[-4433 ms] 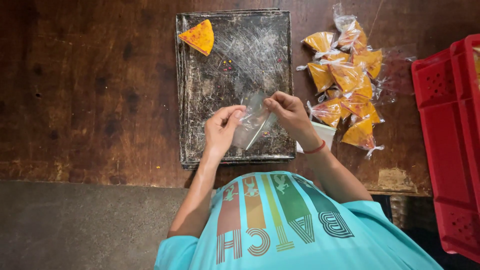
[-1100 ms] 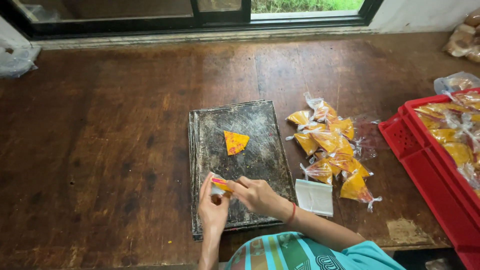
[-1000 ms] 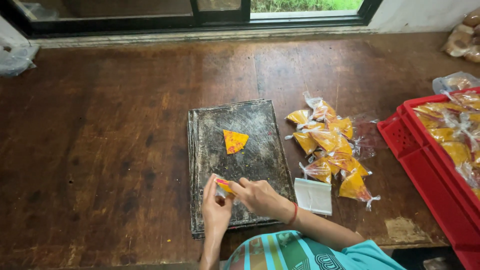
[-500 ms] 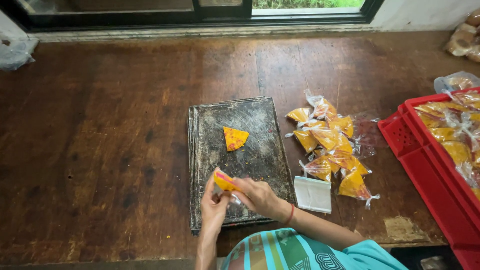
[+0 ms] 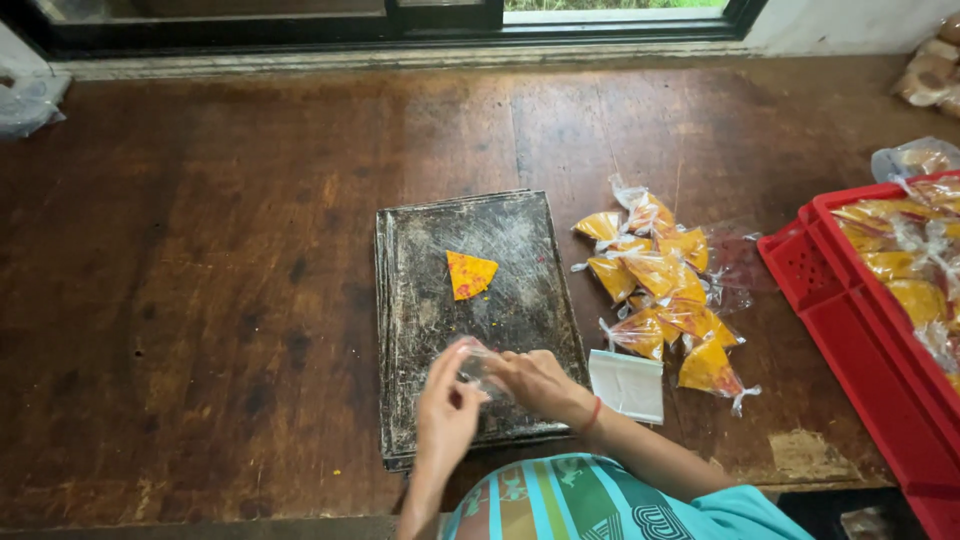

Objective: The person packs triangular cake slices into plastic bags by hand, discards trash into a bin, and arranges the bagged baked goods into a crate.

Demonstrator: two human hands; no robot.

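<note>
Over the near end of a dark metal tray [image 5: 420, 300], my left hand [image 5: 445, 412] and my right hand [image 5: 537, 380] meet and pinch a small clear plastic bag [image 5: 474, 364] between them. The bag is blurred and I cannot make out what is inside it. One orange triangular slice [image 5: 469, 274] lies bare in the middle of the tray, apart from both hands. To the right of the tray sits a pile of bagged orange slices [image 5: 660, 285].
A flat stack of clear bags [image 5: 628, 385] lies by my right wrist. A red crate [image 5: 850, 310] with more bagged slices stands at the right edge. Window frame [image 5: 400, 20] runs along the back of the wooden table [image 5: 200, 250].
The orange slice that my hands held a second ago no longer shows; a clear bag is now between my fingers. My hands stayed over the tray's near end.
</note>
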